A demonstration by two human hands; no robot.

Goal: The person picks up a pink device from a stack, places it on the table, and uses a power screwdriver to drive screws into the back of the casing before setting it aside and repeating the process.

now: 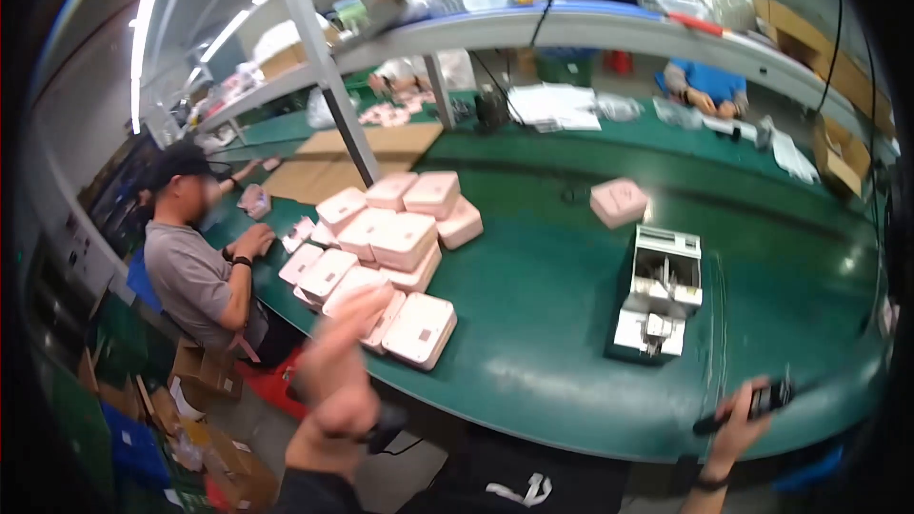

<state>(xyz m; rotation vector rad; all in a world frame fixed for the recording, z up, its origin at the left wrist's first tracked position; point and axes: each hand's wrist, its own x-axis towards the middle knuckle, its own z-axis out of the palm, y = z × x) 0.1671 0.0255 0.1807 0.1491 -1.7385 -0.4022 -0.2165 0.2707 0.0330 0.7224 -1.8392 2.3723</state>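
My left hand (341,376) is smeared by motion. It is raised over the near side of a pile of pale pink, rounded square cases (419,328), and its fingers cannot be made out. Whether it touches a case is unclear. At the lower right, my right hand (743,421) is closed round a black handheld tool (769,400), close to the table's front edge. Between the hands, nearer the right one, stands a white box-shaped machine (657,295) with metal parts showing in its open top. A single pink case (618,203) lies behind that machine.
The green table (533,324) bears a cardboard sheet (381,157) at the back left. A metal post (333,86) rises behind the pile to an overhead shelf. At the left sits a co-worker (200,247) handling small parts. Cartons (214,371) stand on the floor.
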